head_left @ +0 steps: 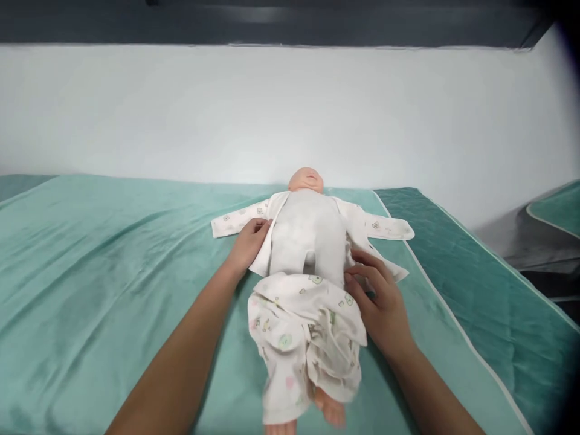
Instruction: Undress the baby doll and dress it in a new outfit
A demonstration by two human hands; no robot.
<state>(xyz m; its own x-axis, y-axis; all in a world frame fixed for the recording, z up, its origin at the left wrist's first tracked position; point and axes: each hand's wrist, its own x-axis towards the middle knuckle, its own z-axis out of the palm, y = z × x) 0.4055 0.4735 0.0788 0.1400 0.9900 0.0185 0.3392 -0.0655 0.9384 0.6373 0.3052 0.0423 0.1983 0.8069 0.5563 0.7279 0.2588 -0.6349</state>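
Note:
A baby doll point(307, 180) lies on its back, head toward the wall and feet toward me. Its grey-white torso point(294, 229) is bare in front, between the spread halves of a printed white baby shirt point(383, 227), whose sleeves stretch out sideways. Printed white baby trousers point(285, 344) cover the legs, bunched below the hips, and the feet stick out. At the shirt's left front edge, my left hand point(251, 241) is closed on the cloth. My right hand point(378, 296) rests against the doll's right-hand side near the waist, its fingers bent and somewhat apart.
A light green sheet point(113, 272) with soft wrinkles covers the bed under the doll. Darker green bedding point(489, 296) lies along the right side. Behind stands a white wall point(226, 109), with a dark beam point(290, 24) across the top.

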